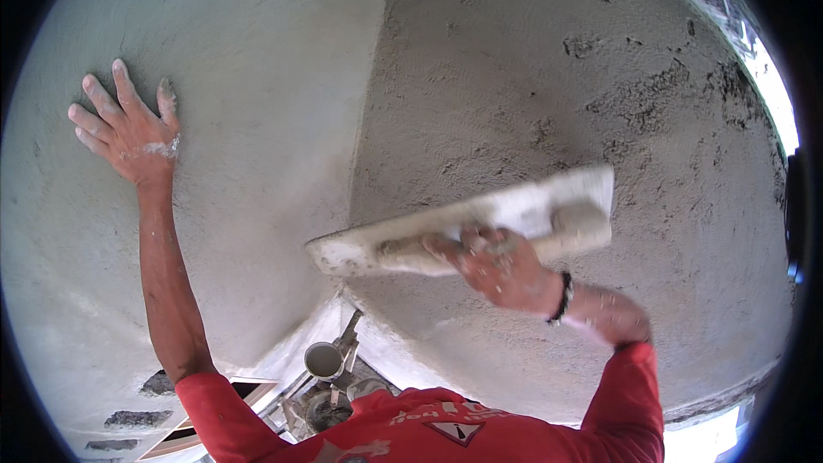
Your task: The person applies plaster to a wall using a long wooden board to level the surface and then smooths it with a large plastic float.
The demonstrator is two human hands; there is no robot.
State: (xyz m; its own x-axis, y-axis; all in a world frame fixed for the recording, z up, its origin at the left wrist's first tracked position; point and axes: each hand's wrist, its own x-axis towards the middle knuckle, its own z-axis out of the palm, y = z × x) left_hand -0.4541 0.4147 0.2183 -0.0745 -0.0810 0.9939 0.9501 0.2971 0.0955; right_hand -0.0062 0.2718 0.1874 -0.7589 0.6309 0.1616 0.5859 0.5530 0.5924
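My left hand [137,133] lies with spread fingers against the smooth grey plastered wall [266,103] on the left, and pale plaster is smeared across its wrist and fingertips. In my right hand [506,270] is the handle of a long white plastering float [549,197], the fingers wrapped round it. The float tilts up to the right and spans the inner corner, over the rougher plastered wall [497,77]. Whether its face touches the plaster cannot be made out. The float and the right forearm are slightly blurred.
Dark, pitted patches [643,94] mark the right wall's upper part. Below the corner, a round pale bucket [324,361] stands low down among cluttered items. Rough holes [137,419] show in the left wall's lower part, near a wooden frame [176,441]. Bright daylight enters at the right edge.
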